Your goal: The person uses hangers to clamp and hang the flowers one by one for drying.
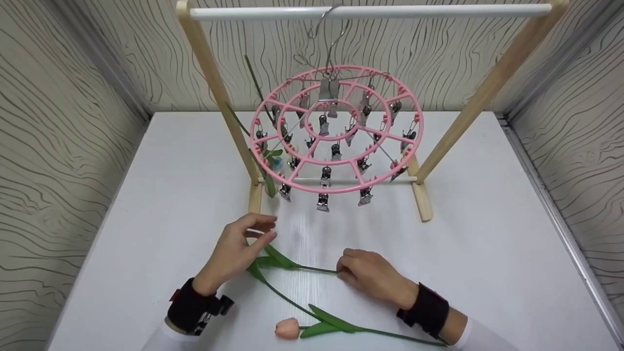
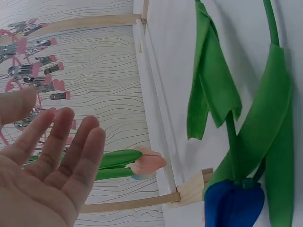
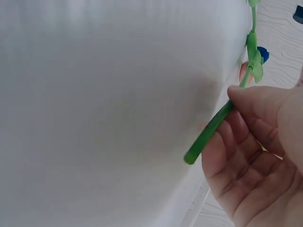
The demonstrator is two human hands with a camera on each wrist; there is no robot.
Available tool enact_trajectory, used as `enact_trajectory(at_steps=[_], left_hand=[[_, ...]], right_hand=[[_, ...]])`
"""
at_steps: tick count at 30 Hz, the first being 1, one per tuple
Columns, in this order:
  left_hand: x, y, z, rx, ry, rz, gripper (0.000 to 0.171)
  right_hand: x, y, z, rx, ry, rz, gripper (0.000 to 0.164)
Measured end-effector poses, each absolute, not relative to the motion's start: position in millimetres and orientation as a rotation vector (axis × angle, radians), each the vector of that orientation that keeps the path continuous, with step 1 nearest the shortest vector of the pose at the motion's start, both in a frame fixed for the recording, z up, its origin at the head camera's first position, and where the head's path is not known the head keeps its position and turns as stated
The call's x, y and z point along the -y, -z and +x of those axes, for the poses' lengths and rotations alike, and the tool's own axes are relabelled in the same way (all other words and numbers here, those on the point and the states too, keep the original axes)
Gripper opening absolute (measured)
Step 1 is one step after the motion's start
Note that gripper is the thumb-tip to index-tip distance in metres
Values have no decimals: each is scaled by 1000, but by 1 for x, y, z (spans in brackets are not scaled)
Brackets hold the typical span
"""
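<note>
My right hand [image 1: 373, 273] pinches the green stem [image 3: 210, 130] of an artificial tulip between thumb and fingers, near its cut end. Leftward, its green leaves [image 1: 280, 259] reach my left hand [image 1: 239, 253], which hides the flower head in the head view. A blue tulip head [image 2: 234, 203] shows below those leaves in the left wrist view. My left hand is held with fingers extended and thumb apart, holding nothing. A second leafy stem [image 1: 287, 297] lies alongside on the table. Nearer me lies a peach tulip [image 1: 287, 328] with its stem pointing right.
A round pink clip hanger [image 1: 336, 189] with several metal clips hangs from the white bar [image 1: 370, 11] of a wooden stand [image 1: 458, 122]. A peach tulip [image 2: 147, 163] hangs upside down at its left side. Patterned walls [image 1: 58, 122] surround the white table [image 1: 487, 234].
</note>
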State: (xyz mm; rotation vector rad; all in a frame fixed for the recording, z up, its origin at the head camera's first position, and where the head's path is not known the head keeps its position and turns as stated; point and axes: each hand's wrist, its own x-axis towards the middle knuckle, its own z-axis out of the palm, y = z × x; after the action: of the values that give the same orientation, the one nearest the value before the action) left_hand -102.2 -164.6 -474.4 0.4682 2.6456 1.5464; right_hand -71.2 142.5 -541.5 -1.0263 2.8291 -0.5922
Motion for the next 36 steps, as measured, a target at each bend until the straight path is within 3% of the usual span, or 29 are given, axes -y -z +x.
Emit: enact_trajectory(at_steps=[15,29,36], left_hand=[[140,492,-91,-2848,-796,881,36],[124,485,-85,-2973,-693,1033,8],[124,472,-84,-2927,-778,956,8]], right_hand=[[-158,516,-78,-2865,605,-1109,3],[-178,490,-73,-3102,601,-1221,11],[-191,478,-67,-3175,793,-1305,22]])
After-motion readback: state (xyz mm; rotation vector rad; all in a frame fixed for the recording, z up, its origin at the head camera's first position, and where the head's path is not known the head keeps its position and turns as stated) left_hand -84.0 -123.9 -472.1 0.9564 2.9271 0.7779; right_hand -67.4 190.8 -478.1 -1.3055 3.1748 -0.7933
